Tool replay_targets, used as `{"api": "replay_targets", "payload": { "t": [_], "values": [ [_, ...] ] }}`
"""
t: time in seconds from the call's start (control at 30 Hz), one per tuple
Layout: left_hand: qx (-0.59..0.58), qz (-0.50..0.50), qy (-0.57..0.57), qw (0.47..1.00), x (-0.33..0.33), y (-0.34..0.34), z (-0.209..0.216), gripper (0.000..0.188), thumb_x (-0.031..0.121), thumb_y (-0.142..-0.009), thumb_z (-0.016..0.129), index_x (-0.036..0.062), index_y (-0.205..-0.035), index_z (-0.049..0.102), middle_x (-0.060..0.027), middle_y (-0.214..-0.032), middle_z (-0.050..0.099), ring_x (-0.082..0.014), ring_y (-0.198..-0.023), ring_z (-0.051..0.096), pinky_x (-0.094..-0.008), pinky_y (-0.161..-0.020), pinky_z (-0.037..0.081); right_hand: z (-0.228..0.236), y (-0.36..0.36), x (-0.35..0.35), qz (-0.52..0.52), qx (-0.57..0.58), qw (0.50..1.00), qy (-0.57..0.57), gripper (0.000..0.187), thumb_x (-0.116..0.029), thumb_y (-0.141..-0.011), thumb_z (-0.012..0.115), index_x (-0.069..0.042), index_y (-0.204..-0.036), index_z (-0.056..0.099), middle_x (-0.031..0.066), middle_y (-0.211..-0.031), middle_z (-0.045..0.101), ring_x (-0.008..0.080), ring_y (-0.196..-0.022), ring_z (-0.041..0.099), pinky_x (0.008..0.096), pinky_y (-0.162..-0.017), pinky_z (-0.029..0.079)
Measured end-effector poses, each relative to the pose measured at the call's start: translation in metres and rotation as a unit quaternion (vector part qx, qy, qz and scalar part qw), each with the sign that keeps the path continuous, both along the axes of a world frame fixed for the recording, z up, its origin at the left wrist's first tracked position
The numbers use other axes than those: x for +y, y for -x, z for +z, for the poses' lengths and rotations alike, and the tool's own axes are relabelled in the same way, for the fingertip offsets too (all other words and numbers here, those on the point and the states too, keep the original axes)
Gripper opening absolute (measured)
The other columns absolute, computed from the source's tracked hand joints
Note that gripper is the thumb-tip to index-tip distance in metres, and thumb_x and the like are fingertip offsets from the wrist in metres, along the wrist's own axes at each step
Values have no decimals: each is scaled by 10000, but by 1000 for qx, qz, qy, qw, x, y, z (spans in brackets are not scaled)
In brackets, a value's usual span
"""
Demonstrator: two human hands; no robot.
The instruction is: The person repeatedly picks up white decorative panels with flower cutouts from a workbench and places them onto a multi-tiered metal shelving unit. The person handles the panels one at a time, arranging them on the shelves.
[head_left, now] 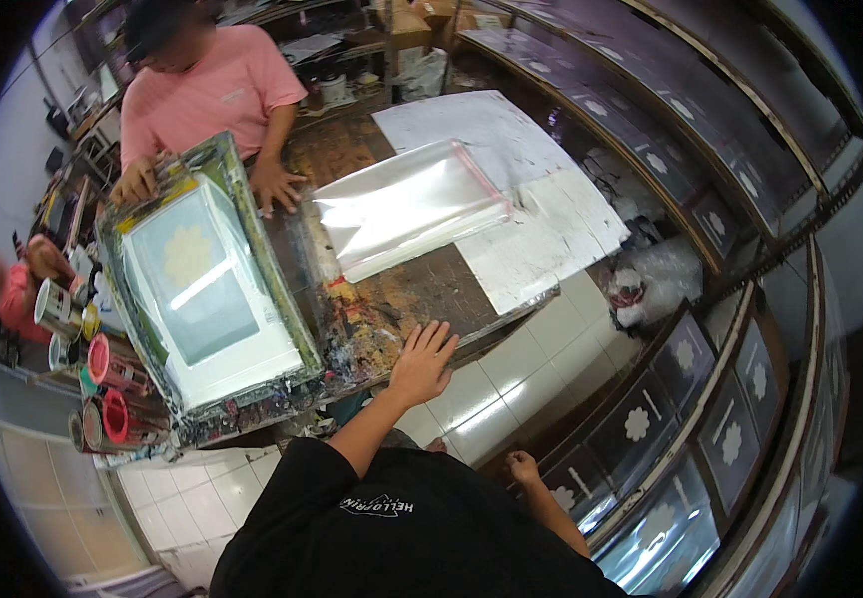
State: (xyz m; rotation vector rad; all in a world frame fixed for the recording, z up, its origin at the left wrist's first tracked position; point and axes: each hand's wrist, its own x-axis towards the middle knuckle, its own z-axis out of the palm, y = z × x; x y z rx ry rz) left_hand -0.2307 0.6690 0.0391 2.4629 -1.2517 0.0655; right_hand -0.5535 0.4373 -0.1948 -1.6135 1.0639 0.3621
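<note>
My left hand (423,365) lies flat, palm down, on the near edge of a paint-stained wooden table (391,319), fingers stretched out and holding nothing. Low at my side, by the racks, hangs my right hand (523,467), its fingers curled in with nothing visible in them. Farther up the table is a stack of clear plastic sheets or bags (411,204), glossy with reflected light, partly over white paper sheets (551,229). On the left, a screen-printing frame (207,269) with a pale flower shape in its mesh is tilted up.
A co-worker in a pink shirt (217,90) has one hand on the frame and the other on the table. Paint cans (127,414) crowd the left side. Drying racks (641,419) with flower-printed clear sheets line the right. Another person (22,294) sits at far left.
</note>
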Motion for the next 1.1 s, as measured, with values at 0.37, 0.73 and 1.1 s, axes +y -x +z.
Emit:
{"api": "replay_targets", "payload": {
  "t": [0.37, 0.73, 1.1],
  "values": [
    [19, 8, 11, 1000, -2, -5, 0, 677, 303, -842, 693, 66, -1435, 467, -193, -1548, 361, -369, -1454, 295, -525, -1208, 215, 9, -15, -19, 83, 31, 994, 69, 296, -239, -899, 661, -9, -1081, 699, 164, -1034, 727, 266, -966, 688, 366, -869, 520],
    [83, 67, 186, 977, -19, -26, 45, 684, 219, -834, 719, 6, -1428, 456, -232, -1489, 403, -421, -1395, 355, -534, -1182, 241, -29, 44, -24, 19, 32, 999, 27, 292, -196, -921, 645, 21, -1115, 665, 155, -989, 708, 264, -898, 695, 368, -782, 545],
    [-180, 122, -115, 969, -95, -150, 35, 414, 138, -823, 655, 33, -1221, 604, -141, -1275, 539, -312, -1196, 504, -517, -1051, 348, 0, 41, -2, -113, -9, 992, -55, 183, -76, -951, 590, -1, -1118, 596, 98, -956, 651, 230, -797, 672, 365, -720, 571]
  ]
}}
